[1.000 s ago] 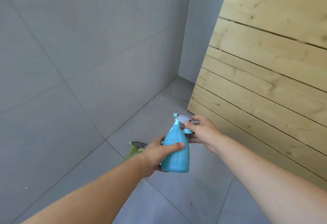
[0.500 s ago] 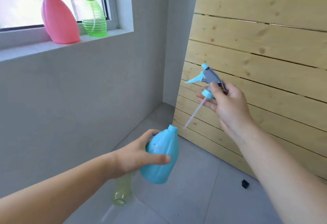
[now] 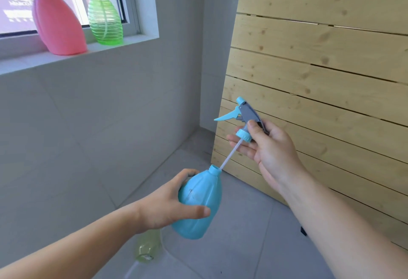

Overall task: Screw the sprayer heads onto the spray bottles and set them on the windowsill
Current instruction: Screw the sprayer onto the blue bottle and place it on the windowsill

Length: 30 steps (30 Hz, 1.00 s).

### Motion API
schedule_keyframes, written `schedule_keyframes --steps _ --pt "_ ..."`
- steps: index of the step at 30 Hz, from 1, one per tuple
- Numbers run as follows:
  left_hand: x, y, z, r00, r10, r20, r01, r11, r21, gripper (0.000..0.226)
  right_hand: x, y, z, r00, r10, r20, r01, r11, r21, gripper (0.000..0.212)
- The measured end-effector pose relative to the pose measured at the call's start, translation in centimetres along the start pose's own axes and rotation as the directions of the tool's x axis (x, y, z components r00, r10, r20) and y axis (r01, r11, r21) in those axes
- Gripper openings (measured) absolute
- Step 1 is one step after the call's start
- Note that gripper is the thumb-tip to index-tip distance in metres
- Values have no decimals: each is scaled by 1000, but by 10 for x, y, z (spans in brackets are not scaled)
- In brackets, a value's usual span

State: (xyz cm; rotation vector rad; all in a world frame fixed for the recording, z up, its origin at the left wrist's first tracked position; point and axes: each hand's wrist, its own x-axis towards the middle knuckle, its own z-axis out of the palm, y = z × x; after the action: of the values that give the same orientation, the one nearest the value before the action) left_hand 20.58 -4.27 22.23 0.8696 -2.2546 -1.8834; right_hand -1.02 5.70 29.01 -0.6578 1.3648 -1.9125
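- Head view: left hand (image 3: 167, 207) wraps the blue bottle (image 3: 198, 203), tilted, over the floor; right hand (image 3: 268, 149) pinches the sprayer head (image 3: 244, 116) above it.
- Half a second ago the dip tube (image 3: 228, 156) hung clear; now its tip meets the bottle's mouth, so threading can start.
- Pink bottle (image 3: 58, 22) and green bottle (image 3: 104, 17) stand capped on the windowsill (image 3: 26, 61) near its right end.

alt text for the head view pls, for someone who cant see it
The left hand holds a blue bottle while the right hand feeds the sprayer head tube into its neck. Pink bottle and green bottle stand on the windowsill.
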Motion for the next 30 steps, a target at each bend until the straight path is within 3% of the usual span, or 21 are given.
schedule_keyframes --steps 3,7,11,19,24,30 --pt "2 3 3 1000 24 -1 -24 999 -22 75 -4 12 6 991 94 96 -90 995 -40 17" --pt "0 7 3 999 48 6 -48 997 -69 73 -8 29 12 975 82 204 -33 972 -233 14" --pt "-4 7 -1 998 52 20 -50 994 -96 70 -1 25 9 935 141 326 -31 947 -320 23" --pt "-9 5 -8 999 35 22 -31 988 -152 64 7 13 3 848 231 477 -53 933 -356 34" --pt "-9 9 -8 996 13 92 12 963 -270 58 7 12 3 811 211 546 -133 975 -180 44" --pt "-9 10 -12 982 -4 187 59 956 -288 59 8 8 -2 754 284 593 -168 955 -244 40"
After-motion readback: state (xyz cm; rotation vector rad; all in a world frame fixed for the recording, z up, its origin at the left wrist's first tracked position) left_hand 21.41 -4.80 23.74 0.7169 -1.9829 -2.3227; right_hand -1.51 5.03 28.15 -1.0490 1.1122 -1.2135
